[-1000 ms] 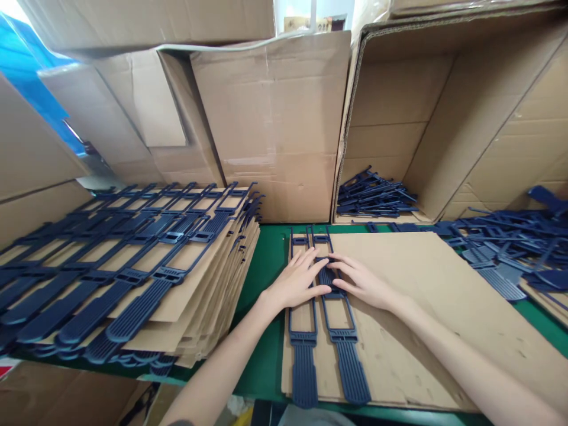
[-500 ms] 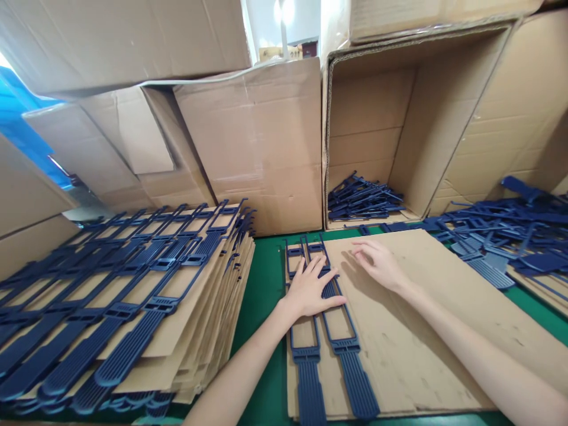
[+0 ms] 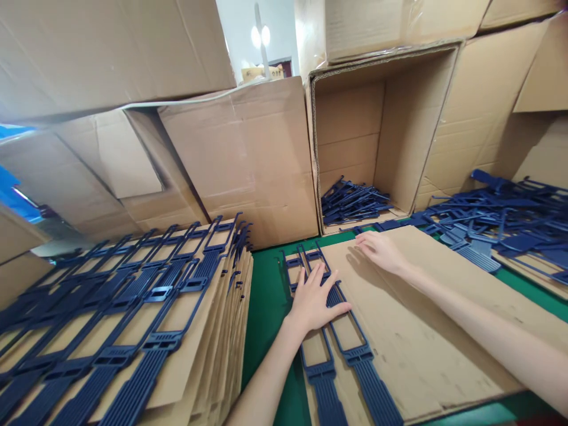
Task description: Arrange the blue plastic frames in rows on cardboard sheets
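My left hand (image 3: 313,300) lies flat with fingers spread on two long dark-blue plastic pieces, each with a ribbed paddle end and an open rectangular frame. The left piece (image 3: 327,399) and the right piece (image 3: 375,387) lie side by side along the left edge of a cardboard sheet (image 3: 426,331). My right hand (image 3: 381,251) is over the sheet's far part, its fingers loosely bent and pointing left, with nothing visible in them. My left palm hides the middle of both pieces.
Left stands a stack of cardboard sheets (image 3: 222,337) topped by rows of similar blue pieces (image 3: 155,349). Behind, an open carton (image 3: 381,130) holds thin blue parts (image 3: 355,200). A heap of blue parts (image 3: 510,219) lies right. The tabletop (image 3: 264,307) is green.
The view has shifted, so the sheet and stack sit differently in the picture. My left hand stays on the blue pieces; my right hand is slightly nearer the sheet's far edge.
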